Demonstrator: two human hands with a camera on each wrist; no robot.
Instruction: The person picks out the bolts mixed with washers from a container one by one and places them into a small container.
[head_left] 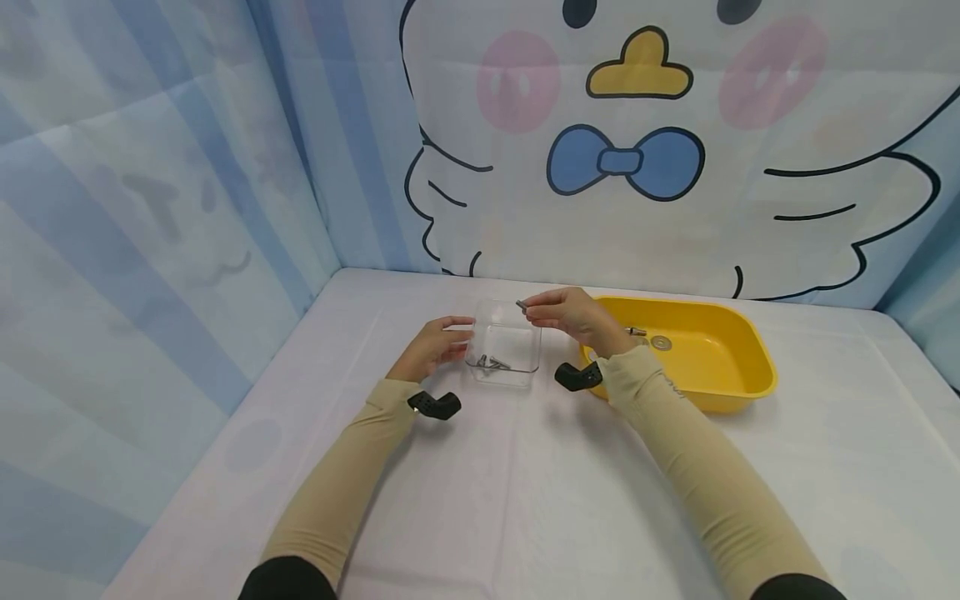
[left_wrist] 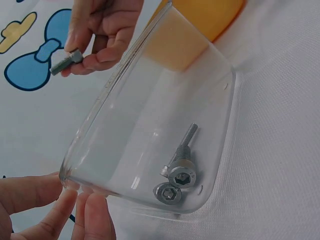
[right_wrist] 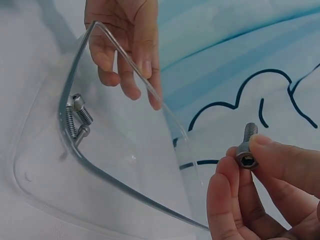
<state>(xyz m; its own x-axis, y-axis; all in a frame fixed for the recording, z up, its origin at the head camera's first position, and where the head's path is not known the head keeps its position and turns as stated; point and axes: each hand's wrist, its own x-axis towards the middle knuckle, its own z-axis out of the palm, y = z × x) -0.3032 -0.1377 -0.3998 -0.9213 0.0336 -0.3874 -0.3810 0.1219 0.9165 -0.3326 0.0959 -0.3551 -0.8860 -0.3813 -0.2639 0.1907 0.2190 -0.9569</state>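
A clear plastic box [head_left: 509, 343] stands on the white cloth, with socket head bolts [left_wrist: 181, 172] lying together at its near end. My left hand [head_left: 436, 347] is at the box's left side, its extended fingers [left_wrist: 37, 192] touching the outer wall near the rim. My right hand [head_left: 572, 317] pinches a short socket head bolt [right_wrist: 247, 147] between thumb and fingertips, up by the box's far right corner. In the right wrist view the hex recess of its head faces the camera and the threaded end points away.
Right of the box sits a yellow basin [head_left: 720, 385], partly behind my right forearm. Inside it are a metal fastener [head_left: 635, 332] and a round washer-like disc [head_left: 661, 342]. Printed curtains [head_left: 360, 133] close off the back and left of the table.
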